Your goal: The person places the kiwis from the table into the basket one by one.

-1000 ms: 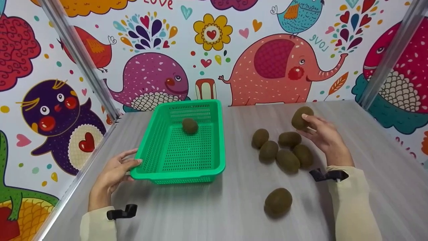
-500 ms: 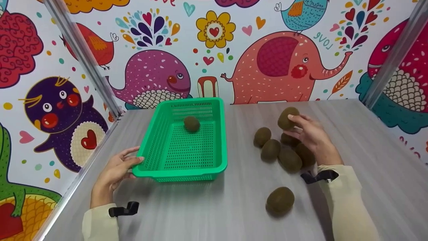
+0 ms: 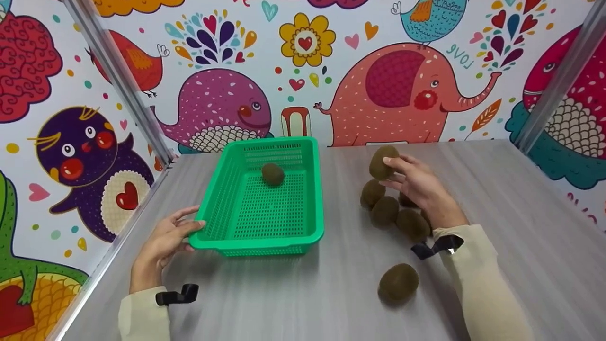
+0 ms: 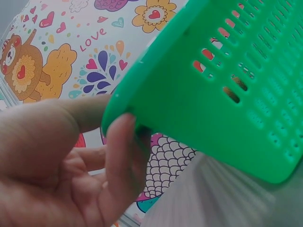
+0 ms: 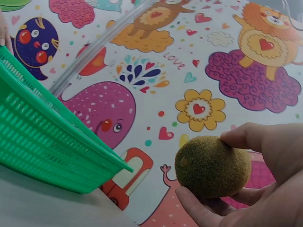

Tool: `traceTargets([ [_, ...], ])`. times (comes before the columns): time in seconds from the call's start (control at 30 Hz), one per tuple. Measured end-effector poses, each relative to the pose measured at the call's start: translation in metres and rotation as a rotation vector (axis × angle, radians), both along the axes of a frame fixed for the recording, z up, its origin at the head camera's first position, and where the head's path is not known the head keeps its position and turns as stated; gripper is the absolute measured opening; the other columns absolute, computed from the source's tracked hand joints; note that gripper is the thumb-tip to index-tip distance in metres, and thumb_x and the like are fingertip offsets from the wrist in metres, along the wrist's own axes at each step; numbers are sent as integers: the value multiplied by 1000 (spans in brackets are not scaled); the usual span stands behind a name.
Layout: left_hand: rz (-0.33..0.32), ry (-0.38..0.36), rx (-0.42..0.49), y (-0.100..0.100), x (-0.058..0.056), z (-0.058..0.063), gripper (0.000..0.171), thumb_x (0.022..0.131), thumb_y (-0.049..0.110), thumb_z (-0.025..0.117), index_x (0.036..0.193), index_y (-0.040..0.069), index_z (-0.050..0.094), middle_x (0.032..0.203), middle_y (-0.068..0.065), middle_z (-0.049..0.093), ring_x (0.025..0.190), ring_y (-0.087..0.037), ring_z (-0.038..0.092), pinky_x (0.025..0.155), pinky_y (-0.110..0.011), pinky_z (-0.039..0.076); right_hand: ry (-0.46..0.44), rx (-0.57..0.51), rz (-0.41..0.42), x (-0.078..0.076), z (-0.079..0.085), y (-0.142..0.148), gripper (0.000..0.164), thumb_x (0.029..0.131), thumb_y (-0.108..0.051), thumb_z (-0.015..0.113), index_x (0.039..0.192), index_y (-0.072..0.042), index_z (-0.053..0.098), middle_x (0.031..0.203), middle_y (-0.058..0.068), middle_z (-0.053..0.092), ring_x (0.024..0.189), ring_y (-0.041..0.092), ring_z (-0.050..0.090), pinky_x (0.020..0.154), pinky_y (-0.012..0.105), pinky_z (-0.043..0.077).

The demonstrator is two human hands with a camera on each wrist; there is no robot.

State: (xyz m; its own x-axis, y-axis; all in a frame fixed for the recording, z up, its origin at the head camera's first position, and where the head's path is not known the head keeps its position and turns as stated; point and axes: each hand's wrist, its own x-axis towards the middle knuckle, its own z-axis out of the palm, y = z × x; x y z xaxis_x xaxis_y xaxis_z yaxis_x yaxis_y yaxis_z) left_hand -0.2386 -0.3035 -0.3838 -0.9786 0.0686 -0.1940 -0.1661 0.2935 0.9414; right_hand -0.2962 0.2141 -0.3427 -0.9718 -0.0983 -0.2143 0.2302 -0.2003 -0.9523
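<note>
My right hand [image 3: 419, 184] pinches a brown fuzzy kiwi [image 3: 384, 162] between thumb and fingers, above the loose kiwis on the table. In the right wrist view the held kiwi [image 5: 213, 166] shows clearly, right of the basket [image 5: 52, 137]. A green slotted plastic basket [image 3: 314, 208] stands left of centre with a single kiwi [image 3: 273, 174] lying toward its far end. At the basket's near left corner, my left hand [image 3: 165, 239] grips the rim; in the left wrist view, the fingers of this hand [image 4: 120, 156] curl at the green rim [image 4: 137, 71].
Several kiwis [image 3: 384, 212] lie clustered under the right hand, partly hidden by it. Another kiwi [image 3: 398, 284] sits apart, nearer the front. Behind the grey table [image 3: 284, 303] rises a wall [image 3: 350, 71] with cartoon animals, and metal posts [image 3: 558, 80] stand at the corners.
My right hand has carried the kiwi leftward, from the right side of the cluster to above its far left part. The left hand keeps its grip on the basket. The view has shifted slightly.
</note>
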Motion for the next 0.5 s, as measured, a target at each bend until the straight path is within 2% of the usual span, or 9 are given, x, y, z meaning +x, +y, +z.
traceTargets([
  [0.3, 22, 8, -33, 0, 0, -1, 66, 98, 27, 65, 153, 6, 34, 114, -4, 69, 73, -9, 68, 62, -27, 59, 30, 17, -3, -5, 12, -29, 67, 101, -26, 60, 154, -7, 24, 152, 13, 37, 139, 31, 43, 116, 43, 42],
  [0.5, 18, 6, -28, 0, 1, -1, 66, 99, 27, 65, 153, 6, 34, 114, -4, 69, 74, -10, 68, 63, -27, 59, 11, -52, 2, -9, 16, -43, 62, 101, -25, 60, 151, -5, 28, 149, 11, 38, 137, 29, 44, 114, 42, 45],
])
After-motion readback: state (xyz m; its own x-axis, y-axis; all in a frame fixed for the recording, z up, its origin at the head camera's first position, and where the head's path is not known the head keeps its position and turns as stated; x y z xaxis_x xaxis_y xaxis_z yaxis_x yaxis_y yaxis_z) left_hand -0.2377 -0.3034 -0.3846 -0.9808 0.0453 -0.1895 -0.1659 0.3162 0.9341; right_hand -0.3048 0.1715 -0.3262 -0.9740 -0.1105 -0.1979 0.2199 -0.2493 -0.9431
